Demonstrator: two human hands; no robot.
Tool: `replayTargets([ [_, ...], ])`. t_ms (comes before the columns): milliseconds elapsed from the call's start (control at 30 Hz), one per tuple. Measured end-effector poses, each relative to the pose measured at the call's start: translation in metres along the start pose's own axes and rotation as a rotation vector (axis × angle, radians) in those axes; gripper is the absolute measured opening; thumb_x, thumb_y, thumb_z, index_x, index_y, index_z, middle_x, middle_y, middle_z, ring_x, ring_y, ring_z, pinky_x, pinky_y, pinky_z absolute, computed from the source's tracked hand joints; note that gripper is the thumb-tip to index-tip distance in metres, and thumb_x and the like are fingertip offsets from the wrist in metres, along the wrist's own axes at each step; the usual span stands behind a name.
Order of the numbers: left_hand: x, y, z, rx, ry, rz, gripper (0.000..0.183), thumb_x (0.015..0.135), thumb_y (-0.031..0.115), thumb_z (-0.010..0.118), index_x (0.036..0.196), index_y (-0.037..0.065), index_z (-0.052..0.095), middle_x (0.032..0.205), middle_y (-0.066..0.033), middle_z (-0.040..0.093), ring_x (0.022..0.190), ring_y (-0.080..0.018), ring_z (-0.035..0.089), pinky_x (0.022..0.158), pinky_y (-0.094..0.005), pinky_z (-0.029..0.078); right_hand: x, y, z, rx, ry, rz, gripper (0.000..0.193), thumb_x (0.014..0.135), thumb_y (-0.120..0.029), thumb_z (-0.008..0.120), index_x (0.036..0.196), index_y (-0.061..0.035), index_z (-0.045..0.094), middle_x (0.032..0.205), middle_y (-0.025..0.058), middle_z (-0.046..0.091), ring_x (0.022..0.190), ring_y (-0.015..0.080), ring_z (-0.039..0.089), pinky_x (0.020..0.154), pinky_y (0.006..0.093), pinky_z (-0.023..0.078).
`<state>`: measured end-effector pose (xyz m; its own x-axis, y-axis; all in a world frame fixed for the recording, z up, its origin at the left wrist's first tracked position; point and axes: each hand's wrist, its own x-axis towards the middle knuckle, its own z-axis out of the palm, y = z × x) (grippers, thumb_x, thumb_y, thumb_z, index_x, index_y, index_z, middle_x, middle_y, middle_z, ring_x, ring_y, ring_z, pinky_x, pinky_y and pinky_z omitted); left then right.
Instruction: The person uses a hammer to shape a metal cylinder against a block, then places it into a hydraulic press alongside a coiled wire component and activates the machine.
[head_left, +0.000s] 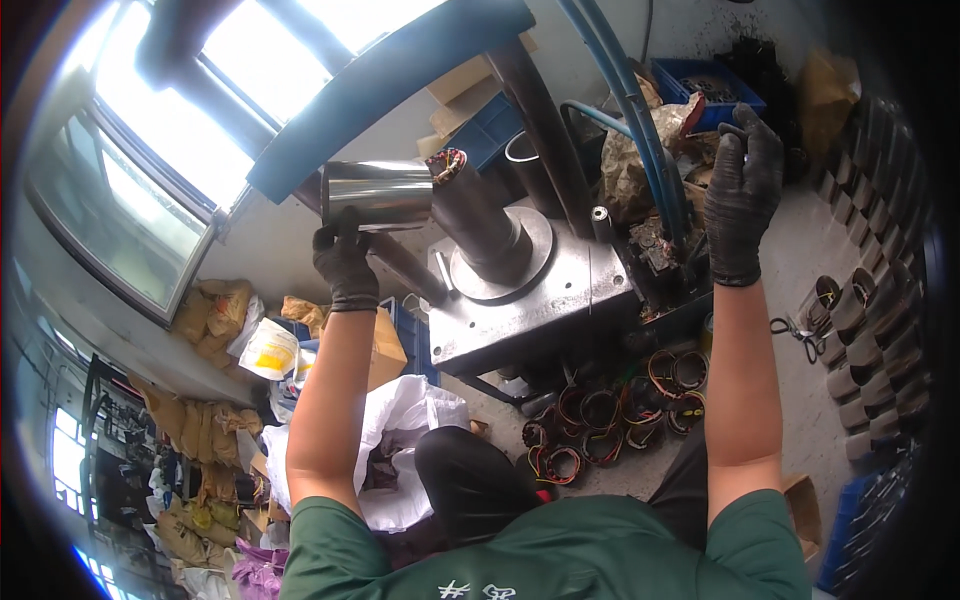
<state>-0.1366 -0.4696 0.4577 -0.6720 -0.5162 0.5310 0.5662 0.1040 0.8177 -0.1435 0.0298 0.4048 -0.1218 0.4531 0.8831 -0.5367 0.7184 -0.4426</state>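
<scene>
My gloved left hand is closed around the lower edge of a shiny metal cylinder, fingers pressed to its side. The cylinder lies beside the top of a dark upright column, where a motor stator's coloured wire windings show; I cannot tell whether cylinder and windings touch. The column stands on a round plate on the metal press table. My gloved right hand is raised to the right of the blue hoses, fingers stretched upward and a little apart, with nothing visible in it.
A curved blue press beam spans overhead, carried by dark posts. Several wired stator coils lie on the floor under the table. Stacked metal cylinders line the right side, near black scissors. A white sack stands by my left knee.
</scene>
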Motion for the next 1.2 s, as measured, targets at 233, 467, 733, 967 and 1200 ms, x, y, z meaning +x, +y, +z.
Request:
replayTargets([
  [233, 0.059, 0.029, 0.012, 0.295, -0.107, -0.099, 0.019, 0.090, 0.025, 0.076, 0.094, 0.008, 0.068, 0.086, -0.0030, 0.069, 0.076, -0.0145, 0.064, 0.059, -0.0296, 0.052, 0.003, -0.010, 0.001, 0.048, 0.034, 0.037, 0.023, 0.101, -0.010, 0.054, 0.116, -0.0018, 0.070, 0.111, 0.0121, 0.071, 0.104, 0.0264, 0.069, 0.094, 0.0359, 0.057],
  [467, 0.078, 0.045, 0.051, 0.401, -0.206, -0.101, 0.034, 0.095, 0.027, 0.068, 0.116, 0.009, 0.048, 0.079, -0.0033, 0.063, 0.068, -0.0150, 0.066, 0.052, -0.0280, 0.052, 0.001, -0.005, -0.002, 0.098, 0.009, 0.106, 0.022, 0.100, -0.009, 0.055, 0.113, -0.0011, 0.071, 0.109, 0.0128, 0.072, 0.099, 0.0259, 0.071, 0.091, 0.0353, 0.058],
  [733, 0.106, 0.039, 0.037, 0.373, -0.242, -0.125, 0.036, 0.094, 0.032, 0.071, 0.113, 0.008, 0.053, 0.092, -0.0040, 0.063, 0.077, -0.0155, 0.064, 0.058, -0.0294, 0.056, 0.002, -0.001, -0.001, 0.082, 0.015, 0.068, 0.022, 0.100, -0.008, 0.055, 0.111, -0.0018, 0.073, 0.107, 0.0128, 0.074, 0.098, 0.0264, 0.072, 0.091, 0.0357, 0.059],
  [967, 0.115, 0.052, 0.062, 0.558, -0.338, -0.077, 0.035, 0.096, 0.042, 0.069, 0.099, 0.007, 0.065, 0.089, -0.0028, 0.066, 0.084, -0.0145, 0.066, 0.071, -0.0322, 0.057, -0.001, 0.002, -0.006, 0.065, -0.061, 0.103, 0.024, 0.104, -0.011, 0.056, 0.122, -0.0047, 0.070, 0.111, 0.0082, 0.074, 0.101, 0.0167, 0.071, 0.093, 0.0313, 0.057],
  [1200, 0.086, 0.054, 0.070, 0.525, -0.319, -0.004, 0.032, 0.098, 0.038, 0.067, 0.093, 0.006, 0.066, 0.086, -0.0027, 0.066, 0.084, -0.0147, 0.068, 0.066, -0.0309, 0.056, 0.002, -0.003, -0.012, 0.116, -0.084, 0.154, 0.020, 0.101, -0.011, 0.058, 0.113, -0.0053, 0.073, 0.108, 0.0091, 0.075, 0.096, 0.0198, 0.073, 0.088, 0.0321, 0.060],
])
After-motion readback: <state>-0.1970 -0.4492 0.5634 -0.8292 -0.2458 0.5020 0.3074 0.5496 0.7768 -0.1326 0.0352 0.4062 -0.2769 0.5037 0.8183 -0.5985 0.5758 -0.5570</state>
